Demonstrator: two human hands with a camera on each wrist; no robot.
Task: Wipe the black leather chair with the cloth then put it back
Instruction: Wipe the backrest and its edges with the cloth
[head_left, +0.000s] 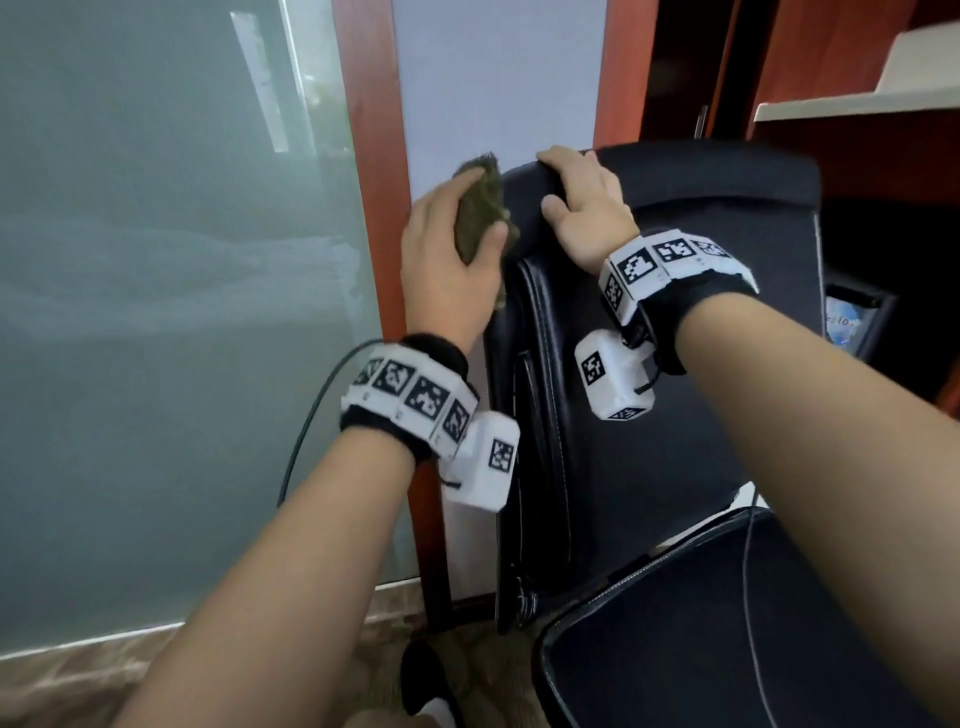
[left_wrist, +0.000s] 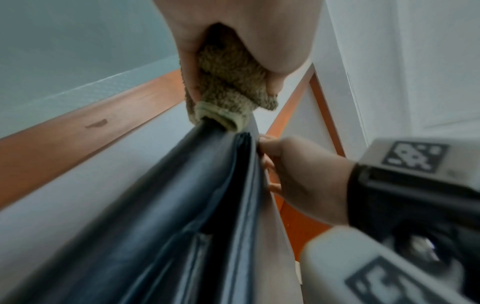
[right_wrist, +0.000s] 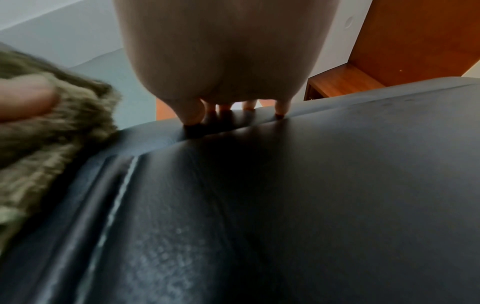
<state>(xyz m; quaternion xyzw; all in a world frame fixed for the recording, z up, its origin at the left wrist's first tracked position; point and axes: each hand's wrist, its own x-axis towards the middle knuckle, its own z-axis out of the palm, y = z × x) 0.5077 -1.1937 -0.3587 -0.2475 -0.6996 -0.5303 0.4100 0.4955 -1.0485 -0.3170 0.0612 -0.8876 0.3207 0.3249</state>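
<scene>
L hand: your left hand (head_left: 451, 244) grips the cloth (head_left: 480, 210), thumb over it, pressed on chair's far-left top corner.
R hand: your right hand (head_left: 584, 205), fingers curled over the black leather chair (head_left: 675, 322) top edge, just right of cloth.

Bunched olive cloth (head_left: 480, 208) against black chair (head_left: 675, 312) edge

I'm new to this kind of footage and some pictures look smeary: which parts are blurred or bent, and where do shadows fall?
Head view: fairly sharp, wide lens bows the red-brown door frame. Left wrist view: the cloth is crisp, the black chair's edge below smears. Right wrist view: cloth blurred at the left, right hand casts a dark shadow on the leather, which shows a pale sheen lower down.
</scene>
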